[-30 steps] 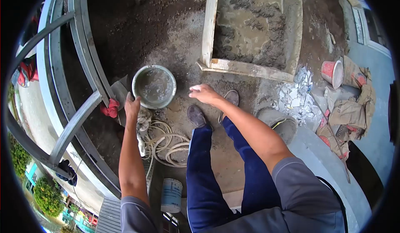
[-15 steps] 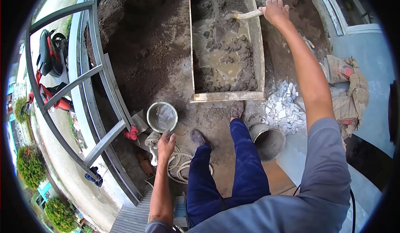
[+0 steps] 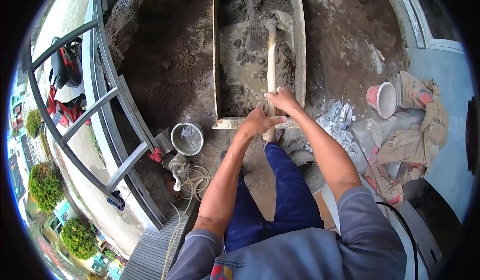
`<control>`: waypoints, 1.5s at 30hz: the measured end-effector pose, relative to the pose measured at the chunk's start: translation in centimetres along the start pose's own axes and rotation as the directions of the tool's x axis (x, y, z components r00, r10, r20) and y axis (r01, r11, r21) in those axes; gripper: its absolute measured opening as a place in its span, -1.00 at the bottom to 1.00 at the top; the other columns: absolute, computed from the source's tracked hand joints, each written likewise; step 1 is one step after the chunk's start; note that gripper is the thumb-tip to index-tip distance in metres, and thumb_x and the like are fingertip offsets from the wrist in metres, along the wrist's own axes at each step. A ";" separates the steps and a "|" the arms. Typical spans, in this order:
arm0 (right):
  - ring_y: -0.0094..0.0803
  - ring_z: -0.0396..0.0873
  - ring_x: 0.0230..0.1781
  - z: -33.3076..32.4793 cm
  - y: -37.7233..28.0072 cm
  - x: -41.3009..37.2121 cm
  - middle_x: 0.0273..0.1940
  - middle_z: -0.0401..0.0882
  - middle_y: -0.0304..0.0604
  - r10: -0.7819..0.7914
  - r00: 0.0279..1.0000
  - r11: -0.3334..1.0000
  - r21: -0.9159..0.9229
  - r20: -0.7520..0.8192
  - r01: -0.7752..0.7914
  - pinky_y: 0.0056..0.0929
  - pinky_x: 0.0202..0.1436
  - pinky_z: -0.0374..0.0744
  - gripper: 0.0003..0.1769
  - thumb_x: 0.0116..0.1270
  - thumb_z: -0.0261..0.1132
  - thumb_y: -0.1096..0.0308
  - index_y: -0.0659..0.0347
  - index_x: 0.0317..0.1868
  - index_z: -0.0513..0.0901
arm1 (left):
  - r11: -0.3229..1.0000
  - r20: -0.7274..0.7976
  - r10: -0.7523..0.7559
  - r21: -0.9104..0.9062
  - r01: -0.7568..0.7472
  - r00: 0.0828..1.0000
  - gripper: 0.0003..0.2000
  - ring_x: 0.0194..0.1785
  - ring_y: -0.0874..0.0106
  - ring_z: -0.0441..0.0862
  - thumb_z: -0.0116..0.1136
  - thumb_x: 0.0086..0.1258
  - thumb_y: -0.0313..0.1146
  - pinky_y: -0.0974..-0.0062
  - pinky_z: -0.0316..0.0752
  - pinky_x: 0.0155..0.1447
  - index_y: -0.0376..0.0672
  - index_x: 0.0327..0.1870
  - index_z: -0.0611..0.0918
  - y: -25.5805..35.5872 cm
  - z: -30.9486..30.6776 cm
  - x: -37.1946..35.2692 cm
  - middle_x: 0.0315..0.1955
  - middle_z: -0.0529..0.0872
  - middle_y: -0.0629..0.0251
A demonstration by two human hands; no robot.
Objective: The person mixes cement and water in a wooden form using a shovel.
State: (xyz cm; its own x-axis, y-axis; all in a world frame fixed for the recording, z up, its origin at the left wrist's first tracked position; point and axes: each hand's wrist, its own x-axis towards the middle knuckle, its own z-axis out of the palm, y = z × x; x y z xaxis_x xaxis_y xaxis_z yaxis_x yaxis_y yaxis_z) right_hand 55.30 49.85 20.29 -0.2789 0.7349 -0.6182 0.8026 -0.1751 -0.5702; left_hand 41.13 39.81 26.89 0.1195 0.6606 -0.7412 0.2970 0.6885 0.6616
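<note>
A long wooden-handled hoe (image 3: 271,65) runs from the wet mortar back toward my body. Its head end is caked and sunk in the mix, so the blade is hidden. My right hand (image 3: 281,100) is closed round the handle above the near end of the box. Lower down, my left hand (image 3: 259,123) also grips the handle, close to its butt end. Grey mortar (image 3: 245,57), lumpy with pools of murky water, lies inside a long wooden mixing box (image 3: 301,45).
A bucket (image 3: 187,139) stands left of the box, near a coiled hose (image 3: 196,181) and a metal frame (image 3: 122,167). To the right are white broken pieces (image 3: 336,125), a pink bucket (image 3: 386,100) and cement sacks (image 3: 407,147). Another bucket (image 3: 312,169) sits beside my leg.
My left hand has come up from beside the bucket onto the hoe handle. The handle has swung from pointing right to pointing at me, with my right hand moving nearer on it.
</note>
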 end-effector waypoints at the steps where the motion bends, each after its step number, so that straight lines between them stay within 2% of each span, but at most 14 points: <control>1: -0.18 0.74 -0.44 0.6 0.1 0.9 -0.51 0.69 0.02 0.095 0.995 0.977 0.192 0.013 -0.096 -0.17 -0.29 0.68 -0.45 0.26 0.40 -0.01 0.49 -0.31 0.73 | 0.999 0.012 -0.048 0.018 0.047 0.999 -0.16 -0.10 0.21 0.75 0.54 0.14 0.14 0.25 0.64 -0.02 -0.42 0.23 0.51 -1.1 0.8 0.9 -0.09 0.76 -0.04; 3: -0.29 0.70 -0.49 1.3 -0.2 3.8 -0.51 0.69 -0.05 0.152 0.987 0.930 0.344 -0.048 -0.127 -0.24 -0.40 0.65 -0.51 0.23 0.45 0.04 0.44 -0.32 0.73 | 0.987 0.035 -0.152 0.058 0.149 0.988 -0.34 -0.19 0.25 0.74 0.57 0.13 -0.07 0.27 0.60 -0.04 -0.37 0.12 0.59 -2.9 3.2 2.6 -0.22 0.79 0.07; 4: -0.33 0.69 -0.51 2.8 1.7 7.8 -0.49 0.70 -0.03 0.149 0.987 0.882 0.460 -0.064 -0.103 -0.27 -0.47 0.64 -0.58 0.22 0.48 0.12 0.42 -0.32 0.74 | 0.966 -0.059 -0.205 -0.172 0.193 0.977 -0.59 -0.21 0.26 0.73 0.39 0.19 -0.26 0.25 0.58 -0.05 -0.34 -0.03 0.63 -2.7 4.4 2.7 -0.29 0.77 0.03; 5: -0.33 0.67 -0.54 2.3 1.6 10.5 -0.46 0.68 -0.05 0.195 0.980 0.816 0.562 -0.042 -0.138 -0.31 -0.52 0.64 -0.63 0.21 0.49 0.20 0.40 -0.26 0.69 | 0.970 -0.187 -0.191 -0.187 0.156 0.964 -0.59 -0.16 0.11 0.73 0.36 0.19 -0.28 0.18 0.58 -0.01 -0.35 -0.01 0.62 -2.1 5.7 2.2 -0.26 0.77 -0.07; 7: -0.30 0.59 -0.58 1.4 1.8 15.6 -0.46 0.57 -0.10 0.203 0.969 0.515 0.826 0.140 -0.228 -0.28 -0.52 0.68 -0.61 0.22 0.51 0.28 0.30 -0.12 0.52 | 0.975 -0.432 -0.171 -0.204 0.089 0.886 -0.59 -0.05 -0.18 0.74 0.31 0.18 -0.32 0.05 0.58 0.08 -0.35 0.01 0.60 -0.4 8.2 0.1 -0.20 0.76 -0.26; 8: -0.33 0.55 -0.60 0.9 1.6 17.5 -0.47 0.54 -0.13 0.226 0.942 0.379 0.868 0.248 -0.320 -0.27 -0.54 0.66 -0.62 0.23 0.52 0.28 0.29 -0.12 0.54 | 0.980 -0.445 -0.142 -0.189 0.062 0.884 -0.64 -0.05 -0.25 0.70 0.26 0.19 -0.37 0.01 0.58 0.07 -0.36 -0.01 0.58 -0.1 9.0 -0.8 -0.25 0.72 -0.33; 17: -0.44 0.48 -0.66 -1.0 -4.9 7.5 -0.54 0.49 -0.22 0.328 0.931 0.513 0.797 0.160 -0.318 -0.35 -0.61 0.53 -0.61 0.31 0.49 0.10 0.20 -0.31 0.52 | 0.994 -0.406 -0.054 -0.109 0.010 0.912 -0.66 -0.20 -0.26 0.69 0.29 0.21 -0.33 -0.08 0.59 -0.11 -0.25 -0.08 0.48 -6.8 12.3 -9.2 -0.37 0.71 -0.25; 21: -0.43 0.47 -0.69 2.0 -6.4 8.1 -0.57 0.49 -0.22 0.153 0.979 0.539 0.819 0.135 -0.197 -0.37 -0.63 0.53 -0.70 0.27 0.44 0.23 0.24 -0.38 0.53 | 0.986 -0.410 -0.110 -0.159 0.047 0.905 -0.67 -0.21 -0.23 0.70 0.28 0.21 -0.34 -0.02 0.60 -0.14 -0.26 -0.09 0.48 -6.7 9.9 -12.8 -0.41 0.69 -0.24; 27: -0.32 0.45 -0.70 19.5 -0.9 7.9 -0.60 0.44 -0.19 0.364 0.824 0.447 0.694 0.434 -0.564 -0.21 -0.63 0.56 -0.78 0.27 0.38 0.32 0.23 -0.39 0.52 | 0.924 -0.322 -0.366 -0.234 0.301 0.873 -0.65 -0.20 -0.21 0.74 0.28 0.19 -0.35 0.04 0.63 -0.11 -0.36 -0.08 0.50 -10.3 6.4 -16.5 -0.37 0.72 -0.30; 29: -0.30 0.43 -0.73 22.2 -0.3 5.5 -0.60 0.44 -0.17 0.433 0.781 0.442 0.650 0.449 -0.618 -0.19 -0.64 0.55 -0.79 0.28 0.35 0.33 0.24 -0.38 0.51 | 0.928 -0.278 -0.354 -0.220 0.300 0.893 -0.65 -0.20 -0.23 0.73 0.27 0.20 -0.35 0.01 0.64 -0.09 -0.37 -0.09 0.50 -10.7 7.0 -18.6 -0.38 0.72 -0.31; 31: -0.33 0.44 -0.72 20.9 -0.8 3.0 -0.59 0.44 -0.18 0.417 0.760 0.419 0.637 0.498 -0.647 -0.21 -0.64 0.54 -0.79 0.29 0.35 0.32 0.25 -0.36 0.52 | 0.937 -0.258 -0.331 -0.205 0.283 0.908 -0.65 -0.19 -0.24 0.73 0.26 0.21 -0.34 -0.02 0.65 -0.07 -0.38 -0.09 0.49 -11.1 7.3 -20.6 -0.38 0.71 -0.32; 35: -0.44 0.41 -0.71 13.7 -5.8 -1.5 -0.59 0.43 -0.24 0.449 0.847 0.487 0.716 0.286 -0.500 -0.34 -0.67 0.48 -0.77 0.31 0.37 0.28 0.25 -0.31 0.54 | 0.958 -0.201 -0.234 -0.213 0.190 0.951 -0.55 -0.23 -0.22 0.74 0.28 0.22 -0.33 -0.04 0.65 -0.09 -0.43 0.06 0.49 -12.2 7.7 -24.2 -0.43 0.71 -0.31; 40: -0.48 0.43 -0.66 7.5 -9.9 5.9 -0.55 0.42 -0.28 0.273 0.955 0.522 0.815 0.119 -0.251 -0.37 -0.62 0.51 -0.78 0.31 0.36 0.29 0.25 -0.25 0.54 | 0.993 -0.296 -0.093 -0.096 0.067 0.951 -0.59 -0.19 -0.22 0.72 0.26 0.20 -0.38 0.04 0.63 -0.13 -0.41 0.02 0.49 -11.2 2.6 -16.6 -0.42 0.68 -0.30; 45: -0.37 0.46 -0.67 17.5 -5.3 11.0 -0.56 0.44 -0.20 0.388 0.878 0.510 0.727 0.282 -0.459 -0.25 -0.62 0.55 -0.79 0.29 0.36 0.31 0.26 -0.30 0.54 | 0.969 -0.295 -0.233 -0.156 0.194 0.927 -0.63 -0.15 -0.21 0.73 0.29 0.21 -0.36 -0.02 0.64 -0.04 -0.35 -0.03 0.51 -12.6 0.4 -15.0 -0.36 0.72 -0.30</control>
State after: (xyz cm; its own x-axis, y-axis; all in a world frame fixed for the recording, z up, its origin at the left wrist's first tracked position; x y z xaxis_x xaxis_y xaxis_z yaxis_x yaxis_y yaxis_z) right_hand 38.72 47.40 7.02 -0.0823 0.3927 -0.9160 0.1540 -0.9031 -0.4010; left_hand 35.93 21.10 29.60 -0.2381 0.5398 -0.8074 0.1636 0.8418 0.5145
